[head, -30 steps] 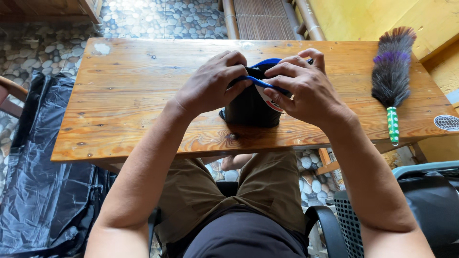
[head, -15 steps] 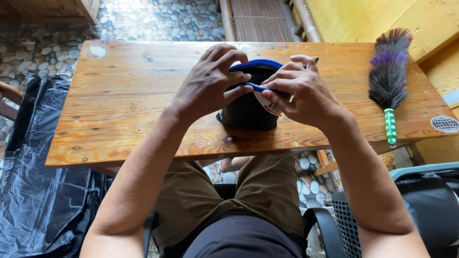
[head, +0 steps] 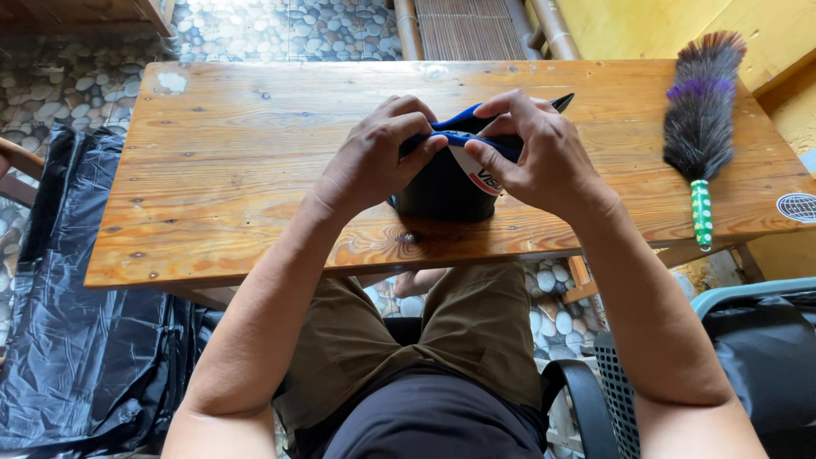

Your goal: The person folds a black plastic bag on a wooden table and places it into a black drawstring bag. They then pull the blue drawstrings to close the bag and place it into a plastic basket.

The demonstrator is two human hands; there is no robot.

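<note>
Item: dark cap (head: 442, 191), blue-trimmed, mid-table near my edge. My left hand (head: 374, 157) and right hand (head: 540, 153) both pinch its blue rim, holding it steady against the wooden table (head: 238, 170). Feather duster (head: 701, 127) lies far right, apart.

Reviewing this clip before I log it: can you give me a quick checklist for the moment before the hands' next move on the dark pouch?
1. Left hand gripping the blue edge of the dark pouch: ok.
2. Right hand pinching the same edge: ok.
3. Pouch resting on the wooden table: ok.
4. Feather duster lying apart from both hands: ok.
5. Pouch contents: cannot tell.
</note>
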